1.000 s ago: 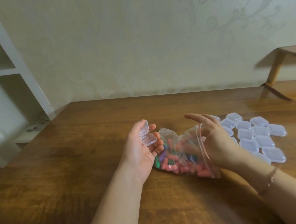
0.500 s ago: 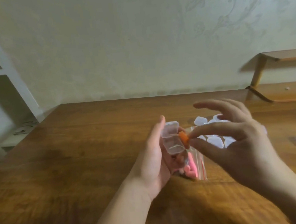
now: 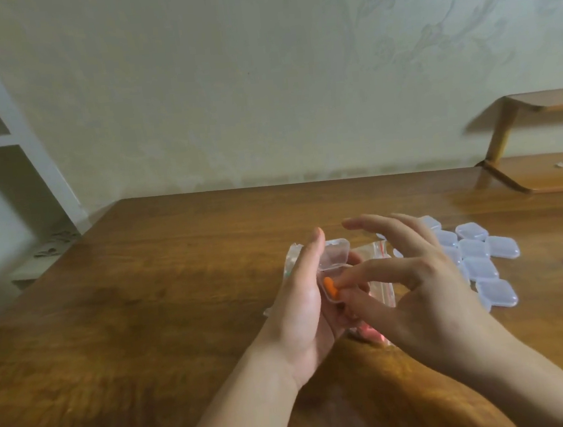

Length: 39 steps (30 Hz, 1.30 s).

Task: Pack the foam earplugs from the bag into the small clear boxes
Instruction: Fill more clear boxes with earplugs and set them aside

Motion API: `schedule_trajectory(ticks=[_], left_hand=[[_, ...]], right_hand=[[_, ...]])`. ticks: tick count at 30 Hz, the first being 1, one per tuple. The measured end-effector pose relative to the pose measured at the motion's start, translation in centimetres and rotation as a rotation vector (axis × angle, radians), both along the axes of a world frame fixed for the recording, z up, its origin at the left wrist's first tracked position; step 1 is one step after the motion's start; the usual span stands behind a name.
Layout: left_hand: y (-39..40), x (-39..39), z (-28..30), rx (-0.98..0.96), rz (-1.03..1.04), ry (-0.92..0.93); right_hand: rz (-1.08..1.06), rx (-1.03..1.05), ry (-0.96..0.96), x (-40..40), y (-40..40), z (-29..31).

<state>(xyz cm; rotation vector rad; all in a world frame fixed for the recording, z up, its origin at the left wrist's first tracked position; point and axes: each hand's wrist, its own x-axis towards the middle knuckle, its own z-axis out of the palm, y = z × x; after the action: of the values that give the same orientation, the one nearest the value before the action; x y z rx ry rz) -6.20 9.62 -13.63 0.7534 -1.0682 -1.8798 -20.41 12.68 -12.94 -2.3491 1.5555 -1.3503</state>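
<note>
Left hand cradles open box; right hand presses orange earplug inside.

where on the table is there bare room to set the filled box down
Bare wood spans the table left of the left hand, and the far strip toward the wall. It is crowded right of the right hand: the clear boxes cluster there, beside the bag.

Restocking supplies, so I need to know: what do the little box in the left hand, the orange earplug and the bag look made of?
Open box: clear hard plastic, glossy; it keeps crisp edges and shows the fingers through it. Orange earplug: matte, rounded, probably soft foam. Bag: thin clear plastic film, crinkled and shiny, with a red line near its mouth.
</note>
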Motion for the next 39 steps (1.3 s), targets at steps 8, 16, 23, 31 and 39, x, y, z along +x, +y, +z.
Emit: schedule_trajectory(ticks=[8, 16, 23, 31, 39], left_hand=[[-0.6, 0.9, 0.2, 0.043, 0.078, 0.026], [-3.3, 3.1, 0.5, 0.12, 0.408, 0.146], [-4.2, 3.3, -0.5, 0.188, 0.525, 0.154], [-4.4, 3.0, -0.6, 0.236, 0.494, 0.096], [-4.7, 2.8, -0.6, 0.248, 0.516, 0.055]], right_hand=[[-0.012, -0.105, -0.166, -1.4, 0.6, 1.1], [-0.282, 0.174, 0.089, -5.0, -1.6, -1.4], [-0.077, 0.375, 0.266, -3.1, -3.3, -2.2], [0.097, 0.496, 0.197, -0.1, -5.2, -0.7], [0.02, 0.41, 0.501, 0.9, -6.4, -0.6]])
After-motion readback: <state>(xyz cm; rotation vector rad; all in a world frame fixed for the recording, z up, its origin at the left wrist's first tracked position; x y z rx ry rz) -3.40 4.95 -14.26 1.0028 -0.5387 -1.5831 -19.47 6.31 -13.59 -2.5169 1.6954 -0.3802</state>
